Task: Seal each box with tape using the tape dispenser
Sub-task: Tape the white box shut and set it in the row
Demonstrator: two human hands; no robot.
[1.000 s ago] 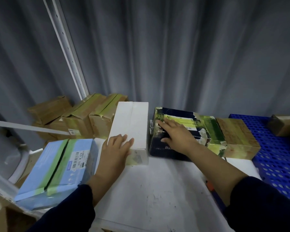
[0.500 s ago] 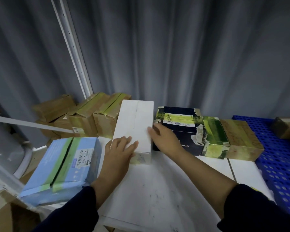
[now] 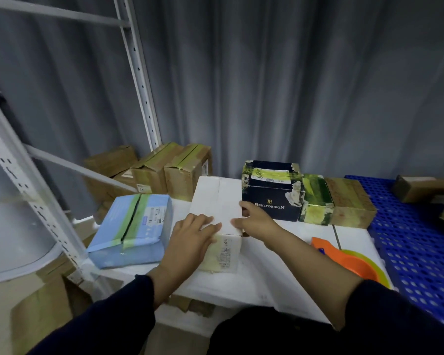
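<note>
A white box (image 3: 215,198) lies lengthwise on the white table (image 3: 267,272), with no tape visible along its top seam. My left hand (image 3: 190,237) rests flat on the box's near left corner. My right hand (image 3: 254,221) holds the near right edge, fingers on top and thumb along the side. An orange tape dispenser (image 3: 344,262) with a yellow-green roll lies on the table to the right, partly hidden behind my right forearm.
A light blue box (image 3: 136,226) with green tape sits at the left. A dark blue box (image 3: 269,196), a green-taped box (image 3: 315,203) and a brown box (image 3: 349,201) line up right. Brown cartons (image 3: 164,167) stand behind. A blue perforated pallet (image 3: 415,239) and a metal shelf post (image 3: 139,73) flank the table.
My right hand left the dark blue box and came onto the white box's right edge. The view dropped back, so the tape dispenser now shows at the right.
</note>
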